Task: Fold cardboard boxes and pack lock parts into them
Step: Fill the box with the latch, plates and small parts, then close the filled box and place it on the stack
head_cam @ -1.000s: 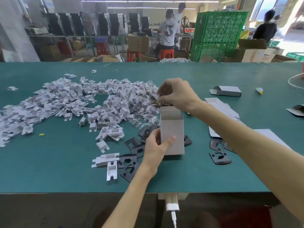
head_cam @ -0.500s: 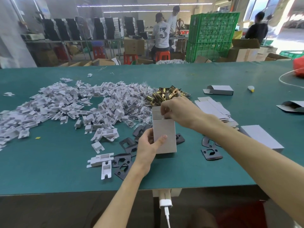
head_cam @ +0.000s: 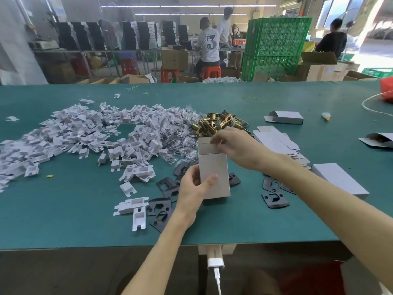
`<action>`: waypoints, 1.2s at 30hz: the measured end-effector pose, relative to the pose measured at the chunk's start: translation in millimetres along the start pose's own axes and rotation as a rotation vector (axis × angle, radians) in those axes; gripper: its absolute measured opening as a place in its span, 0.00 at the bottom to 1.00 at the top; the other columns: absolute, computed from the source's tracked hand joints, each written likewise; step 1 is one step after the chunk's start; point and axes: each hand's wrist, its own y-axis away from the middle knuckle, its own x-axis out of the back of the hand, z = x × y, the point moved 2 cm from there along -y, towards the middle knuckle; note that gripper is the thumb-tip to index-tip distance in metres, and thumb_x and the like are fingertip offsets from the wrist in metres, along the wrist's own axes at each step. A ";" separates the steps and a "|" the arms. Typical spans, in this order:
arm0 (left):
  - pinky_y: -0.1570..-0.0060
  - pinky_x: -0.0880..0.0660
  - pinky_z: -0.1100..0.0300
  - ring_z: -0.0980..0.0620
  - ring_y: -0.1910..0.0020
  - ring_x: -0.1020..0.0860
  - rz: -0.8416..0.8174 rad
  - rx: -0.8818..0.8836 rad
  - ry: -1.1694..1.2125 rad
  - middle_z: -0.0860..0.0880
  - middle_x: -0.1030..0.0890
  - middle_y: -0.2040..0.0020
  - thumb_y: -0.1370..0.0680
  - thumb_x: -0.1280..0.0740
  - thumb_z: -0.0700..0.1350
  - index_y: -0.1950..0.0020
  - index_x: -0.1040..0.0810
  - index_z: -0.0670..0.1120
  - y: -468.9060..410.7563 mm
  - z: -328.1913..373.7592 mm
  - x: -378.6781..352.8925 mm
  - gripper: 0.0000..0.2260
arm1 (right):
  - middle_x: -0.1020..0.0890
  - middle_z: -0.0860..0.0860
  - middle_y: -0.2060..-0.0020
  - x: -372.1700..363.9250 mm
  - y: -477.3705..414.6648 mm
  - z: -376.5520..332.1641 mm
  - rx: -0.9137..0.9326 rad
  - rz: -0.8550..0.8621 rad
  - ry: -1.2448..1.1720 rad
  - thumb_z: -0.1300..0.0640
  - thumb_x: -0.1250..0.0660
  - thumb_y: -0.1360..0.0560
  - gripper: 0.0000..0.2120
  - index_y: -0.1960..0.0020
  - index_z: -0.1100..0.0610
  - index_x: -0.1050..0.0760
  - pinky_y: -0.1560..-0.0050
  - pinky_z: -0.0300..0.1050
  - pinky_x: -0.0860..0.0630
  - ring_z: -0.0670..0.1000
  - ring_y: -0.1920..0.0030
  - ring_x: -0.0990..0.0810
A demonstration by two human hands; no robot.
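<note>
A grey cardboard box stands upright on the green table. My left hand grips its lower left side, thumb across the front. My right hand is at the box's top, fingers curled over the lid flap. Behind it lies a heap of brass lock latches. Black strike plates lie around the box, more of these black plates to its right.
A wide pile of white plastic inserts covers the left of the table, with bagged screws beside it. Flat box blanks and folded boxes lie to the right. People work at benches beyond the table.
My right hand came back from the brass latch heap to the top of the box and now closes the lid flap. My left hand kept hold of the box.
</note>
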 end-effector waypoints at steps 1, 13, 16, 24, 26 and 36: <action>0.50 0.19 0.59 0.50 0.43 0.16 -0.001 -0.009 0.004 0.51 0.14 0.44 0.25 0.22 0.45 0.35 0.22 0.49 0.3 0.7 0.1 0.20 | 0.25 0.51 0.41 -2.0 3.6 2.0 -0.017 0.072 -0.097 0.59 0.35 0.18 0.14 0.33 0.56 0.25 0.37 0.43 0.29 0.51 0.42 0.24; 0.45 0.17 0.49 0.48 0.43 0.17 -0.056 -0.058 0.021 0.46 0.16 0.43 0.26 0.25 0.49 0.23 0.29 0.62 -0.1 2.4 -0.2 0.32 | 0.14 0.54 0.48 -74.6 60.9 10.5 -0.288 0.344 -0.860 0.58 0.32 0.19 0.25 0.24 0.50 0.33 0.46 0.55 0.18 0.55 0.49 0.15; 0.48 0.16 0.46 0.44 0.47 0.16 -0.029 -0.039 -0.024 0.41 0.17 0.44 0.24 0.27 0.50 0.28 0.23 0.55 0.2 2.0 0.2 0.23 | 0.14 0.54 0.48 -87.8 68.8 10.2 -0.340 0.364 -0.973 0.58 0.35 0.17 0.23 0.23 0.52 0.31 0.49 0.50 0.17 0.52 0.50 0.15; 0.55 0.19 0.51 0.48 0.53 0.18 0.026 -0.018 -0.106 0.44 0.16 0.47 0.21 0.29 0.50 0.44 0.19 0.48 -0.1 -2.1 1.4 0.09 | 0.15 0.56 0.51 -102.1 82.7 11.1 -0.380 0.371 -1.147 0.57 0.33 0.18 0.10 0.37 0.52 0.21 0.58 0.45 0.19 0.50 0.56 0.16; 0.53 0.22 0.47 0.46 0.53 0.20 0.037 0.003 -0.081 0.42 0.15 0.47 0.20 0.29 0.49 0.45 0.18 0.46 -1.2 -2.2 2.9 0.08 | 0.15 0.54 0.52 -102.5 83.5 10.9 -0.366 0.358 -1.129 0.56 0.34 0.18 0.08 0.40 0.52 0.21 0.59 0.42 0.20 0.48 0.57 0.17; 0.54 0.23 0.45 0.43 0.55 0.20 -0.023 0.048 -0.073 0.39 0.14 0.49 0.15 0.34 0.48 0.45 0.14 0.43 2.6 2.4 -1.1 0.12 | 0.16 0.52 0.53 -103.4 85.1 12.8 -0.336 0.323 -1.116 0.54 0.34 0.17 0.05 0.45 0.53 0.21 0.58 0.45 0.23 0.48 0.57 0.19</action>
